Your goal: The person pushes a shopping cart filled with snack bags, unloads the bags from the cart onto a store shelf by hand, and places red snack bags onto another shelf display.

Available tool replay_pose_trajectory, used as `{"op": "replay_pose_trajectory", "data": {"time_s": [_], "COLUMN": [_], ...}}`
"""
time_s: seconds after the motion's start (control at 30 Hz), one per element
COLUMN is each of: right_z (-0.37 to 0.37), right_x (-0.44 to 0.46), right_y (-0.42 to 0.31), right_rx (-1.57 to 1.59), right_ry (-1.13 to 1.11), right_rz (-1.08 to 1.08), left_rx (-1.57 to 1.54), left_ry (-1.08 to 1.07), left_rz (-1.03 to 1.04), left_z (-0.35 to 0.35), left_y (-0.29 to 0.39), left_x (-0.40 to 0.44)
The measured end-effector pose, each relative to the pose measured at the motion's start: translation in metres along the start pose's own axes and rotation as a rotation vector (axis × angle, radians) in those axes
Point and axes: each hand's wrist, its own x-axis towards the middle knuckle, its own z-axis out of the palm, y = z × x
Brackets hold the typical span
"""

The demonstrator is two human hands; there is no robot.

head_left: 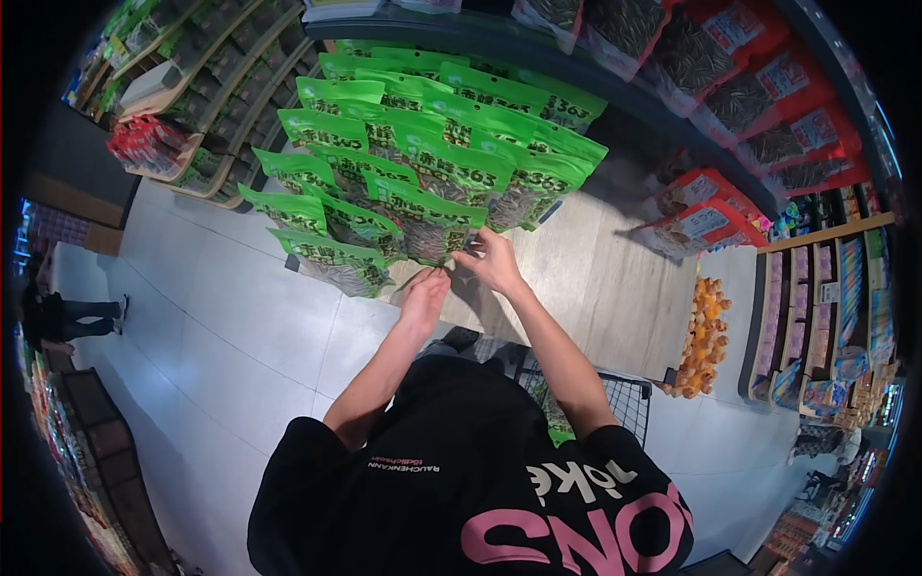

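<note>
Green bags of sunflower seeds, printed "363", stand in several tight rows on a wood-topped display point(615, 278). At the front row, one bag of sunflower seeds point(427, 226) faces me, its bottom edge just above my hands. My left hand point(425, 296) is at the lower left of this bag, its fingers bent together against the bottom edge. On the lower right corner is my right hand point(492, 261), thumb and fingers pinched at the bag's edge. The fingertips of both hands are partly hidden.
Red-topped bags point(701, 211) stand on the right of the display and on the shelf above. A black wire basket point(629, 403) with green bags is by my right side. Shelving point(206, 106) runs along the left. A person point(82, 317) stands at far left.
</note>
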Motion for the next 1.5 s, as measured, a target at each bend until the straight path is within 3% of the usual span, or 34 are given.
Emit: {"op": "replay_pose_trajectory", "data": {"time_s": [0.1, 0.23, 0.47, 0.77, 0.9, 1.03, 1.2, 1.37, 1.5], "right_z": [-0.016, -0.054, -0.101, -0.042, 0.003, 0.01, 0.013, 0.035, 0.021], "right_x": [-0.026, -0.086, -0.235, -0.415, -0.455, -0.448, -0.432, -0.45, -0.449], "right_y": [0.011, 0.027, 0.067, 0.148, 0.208, 0.225, 0.224, 0.264, 0.217], "right_rx": [0.046, 0.091, 0.083, -0.101, -0.156, 0.123, -0.183, 0.068, 0.024], "right_ry": [0.114, 0.278, 0.859, 1.414, 1.353, 1.286, 1.486, 1.312, 1.468], "right_rz": [-0.067, 0.084, 0.28, 0.943, 1.383, 1.436, 1.603, 1.448, 1.338], "left_rx": [0.1, 0.363, 0.795, 1.102, 1.28, 1.368, 1.442, 1.478, 1.469], "left_ry": [-0.048, -0.215, -0.602, -1.039, -1.108, -1.167, -1.122, -1.099, -1.095], "left_rz": [-0.027, -0.137, -0.288, -0.701, -0.812, -0.852, -0.894, -0.894, -0.849], "left_z": [0.003, 0.026, 0.065, 0.094, 0.085, 0.074, 0.052, 0.05, 0.052], "left_y": [-0.011, -0.027, -0.102, -0.213, -0.256, -0.277, -0.288, -0.275, -0.267], "left_x": [-0.005, -0.024, -0.028, -0.047, -0.058, -0.07, -0.07, -0.062, -0.052]}}
